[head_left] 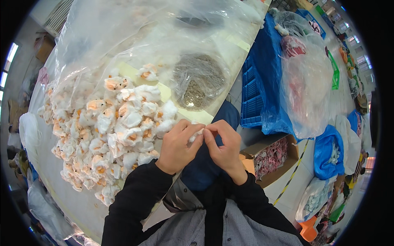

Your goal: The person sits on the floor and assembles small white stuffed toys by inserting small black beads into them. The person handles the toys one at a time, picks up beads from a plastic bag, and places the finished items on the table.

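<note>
My left hand [179,148] and my right hand [225,148] meet at the fingertips over my lap, beside the table edge. Between them is a small white fluffy piece [196,135], mostly covered by the left fingers. Both hands have their thumbs and forefingers pinched together on it. To their left lies a large heap of small plush pieces [100,152], white and fluffy with peach-orange patches and dark eye-like dots. One such plush piece [148,72] lies apart, above the heap.
Beyond my hands, a clear plastic bag of grey-brown grains [198,86] rests on the table [219,107]. Plastic sheeting with white stuffing [135,37] covers the far side. At right stand a blue crate [251,96] and a cardboard box [283,158] of pink pieces.
</note>
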`<state>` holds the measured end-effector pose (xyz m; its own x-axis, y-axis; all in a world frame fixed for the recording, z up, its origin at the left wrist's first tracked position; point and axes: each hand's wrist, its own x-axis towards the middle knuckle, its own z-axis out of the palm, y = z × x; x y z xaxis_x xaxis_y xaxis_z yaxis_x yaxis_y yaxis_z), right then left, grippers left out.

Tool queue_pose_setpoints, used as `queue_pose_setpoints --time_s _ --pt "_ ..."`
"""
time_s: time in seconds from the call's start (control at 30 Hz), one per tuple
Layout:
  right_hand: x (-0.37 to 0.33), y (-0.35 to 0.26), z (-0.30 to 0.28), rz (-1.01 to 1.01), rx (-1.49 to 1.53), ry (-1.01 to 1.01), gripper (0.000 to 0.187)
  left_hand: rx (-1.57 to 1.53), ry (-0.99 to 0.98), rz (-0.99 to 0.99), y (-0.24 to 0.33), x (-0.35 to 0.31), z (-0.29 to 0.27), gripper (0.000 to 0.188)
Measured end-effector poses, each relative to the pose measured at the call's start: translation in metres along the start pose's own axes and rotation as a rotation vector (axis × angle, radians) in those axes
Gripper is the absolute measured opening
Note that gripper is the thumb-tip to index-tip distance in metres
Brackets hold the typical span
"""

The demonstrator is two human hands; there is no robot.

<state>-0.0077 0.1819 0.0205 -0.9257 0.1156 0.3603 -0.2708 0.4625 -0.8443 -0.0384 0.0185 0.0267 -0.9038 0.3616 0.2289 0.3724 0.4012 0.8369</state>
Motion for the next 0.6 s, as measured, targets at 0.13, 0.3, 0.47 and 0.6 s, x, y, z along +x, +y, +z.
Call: queue_pose_setpoints --time_s 0.13,0.3,0.47,0.6 --pt "0.002 0.002 0.002 0.033 0.046 -0.023 0.005 -0.027 0.042 0.001 -0.002 0.001 -0.002 0.023" --pt "0.006 0.003 0.003 0.142 0.166 -0.076 0.007 -0.053 0.082 0.020 -0.004 0.004 -0.003 0.020" --pt "0.018 0.001 0.000 0.065 0.080 -0.163 0.007 -0.046 0.124 -0.016 -0.008 0.002 -0.003 0.015" --pt "0.051 0.006 -0.004 -0.184 -0.177 -0.137 0.006 -0.106 0.177 -0.103 -0.005 0.000 -0.004 0.013"
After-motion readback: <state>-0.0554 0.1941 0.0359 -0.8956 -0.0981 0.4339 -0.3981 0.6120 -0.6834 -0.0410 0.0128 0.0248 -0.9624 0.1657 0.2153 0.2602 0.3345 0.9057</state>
